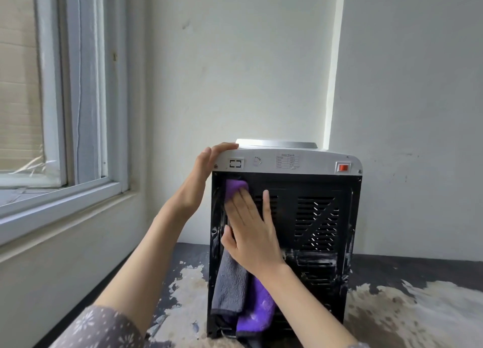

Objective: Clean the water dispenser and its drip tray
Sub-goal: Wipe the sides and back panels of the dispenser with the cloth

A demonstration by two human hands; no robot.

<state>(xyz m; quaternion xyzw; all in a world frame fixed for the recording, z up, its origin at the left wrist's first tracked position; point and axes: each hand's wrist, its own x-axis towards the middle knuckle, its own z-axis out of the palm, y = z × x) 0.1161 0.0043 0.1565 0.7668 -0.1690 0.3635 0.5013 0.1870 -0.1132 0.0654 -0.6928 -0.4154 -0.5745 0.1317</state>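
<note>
On a dark tabletop (407, 269) with large patches of peeled, pale finish stands the small countertop water dispenser (287, 162), its back turned to the camera, near a white wall corner and beside a white-framed window (78, 138).

Hands: left hand (206, 175) lies with straight fingers over the dispenser's top left corner, steadying it, gripping nothing. Right hand (251, 227) is flat, fingers spread and straight, pressing a purple and grey microfibre cloth (235, 277) against the upper left of the black rear panel (321, 217). Cloth's lower end hangs loose down the panel.

Progress, as judged: wiping of the back is under way, not finished. Whitish streaks and smears show across the lower middle of the panel and along its right edge; these look like dust or residue yet to be cleared, though I cannot tell which. Front, taps and drip tray are out of sight, so their condition is unknown; the tray likely remains to be dealt with.

Materials and shapes:
- Panel: matt black metal or plastic, slotted with rows of vent louvres, screws at the corners.
- Upper band: smooth white plastic, rounded shoulders, a red rocker switch (343, 167) at right, a small printed rating label (287, 161) mid-band, text too small to read.
- Top: shallow pale round collar.
- Cloth: soft, napped, folds readily.
- Sleeve (99, 326): grey fabric, small white floral print.
</note>
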